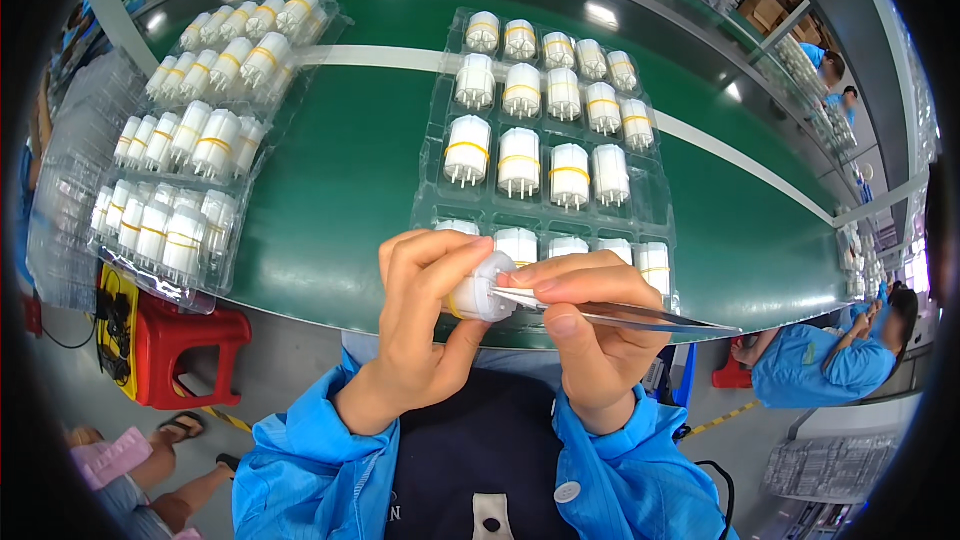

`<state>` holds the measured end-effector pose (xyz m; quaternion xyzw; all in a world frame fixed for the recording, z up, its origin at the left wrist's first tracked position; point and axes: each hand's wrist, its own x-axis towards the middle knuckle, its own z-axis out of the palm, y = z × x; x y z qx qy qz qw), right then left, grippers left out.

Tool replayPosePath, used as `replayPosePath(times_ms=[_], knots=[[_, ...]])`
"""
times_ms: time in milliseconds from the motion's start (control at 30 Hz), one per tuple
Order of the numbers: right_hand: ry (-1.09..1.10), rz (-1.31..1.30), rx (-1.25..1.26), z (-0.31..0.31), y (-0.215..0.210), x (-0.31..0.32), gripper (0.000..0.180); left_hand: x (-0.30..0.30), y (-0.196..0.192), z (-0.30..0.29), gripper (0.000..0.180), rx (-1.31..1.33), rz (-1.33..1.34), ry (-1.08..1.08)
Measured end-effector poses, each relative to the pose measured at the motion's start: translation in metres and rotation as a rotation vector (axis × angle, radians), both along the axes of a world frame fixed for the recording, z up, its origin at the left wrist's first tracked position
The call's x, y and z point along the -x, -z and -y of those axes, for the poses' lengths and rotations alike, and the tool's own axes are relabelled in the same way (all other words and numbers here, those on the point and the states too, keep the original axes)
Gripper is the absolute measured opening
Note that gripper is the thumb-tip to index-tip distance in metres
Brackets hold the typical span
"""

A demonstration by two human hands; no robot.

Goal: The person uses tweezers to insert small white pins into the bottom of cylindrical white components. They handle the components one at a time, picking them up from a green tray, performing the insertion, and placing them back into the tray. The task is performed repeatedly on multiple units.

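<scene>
My left hand (425,305) is closed around a white cylindrical part (485,295) with a yellow band, held up just past the near edge of the green bench. The part's round end face tilts toward my right hand (600,325), which pinches silver tweezers (660,320). The tweezer tips reach the end face, where fingers partly hide what they touch. Right behind my hands lies a clear plastic tray (430,202) with rows of similar white cylinders (520,162), pins pointing toward me. Its nearest row is partly covered by my fingers.
More clear trays with white cylinders (215,145) stand at the left side of the green bench (330,170). Below that side is a red stool (190,350). A co-worker in blue (825,365) sits at the right, and another person's legs (185,485) show at lower left.
</scene>
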<state>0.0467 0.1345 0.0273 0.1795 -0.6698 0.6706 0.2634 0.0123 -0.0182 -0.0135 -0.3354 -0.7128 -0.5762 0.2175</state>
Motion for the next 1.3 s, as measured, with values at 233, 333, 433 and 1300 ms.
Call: replayPosePath(times_ms=[233, 333, 433, 1300], knots=[[0.002, 0.015, 0.035, 0.002, 0.0, 0.001, 0.013, 0.002, 0.0, 0.0, 0.067, 0.02, -0.057, -0.037], [0.006, 0.031, 0.03, 0.001, -0.001, 0.001, 0.012, 0.003, 0.0, 0.001, 0.067, 0.042, -0.073, -0.048], [0.002, 0.029, 0.026, 0.001, -0.001, 0.002, 0.012, 0.003, -0.001, 0.001, 0.068, 0.056, -0.083, -0.054], [-0.075, -0.084, -0.151, -0.014, -0.01, 0.014, 0.018, 0.0, -0.005, 0.014, 0.053, -0.083, 0.193, 0.207]])
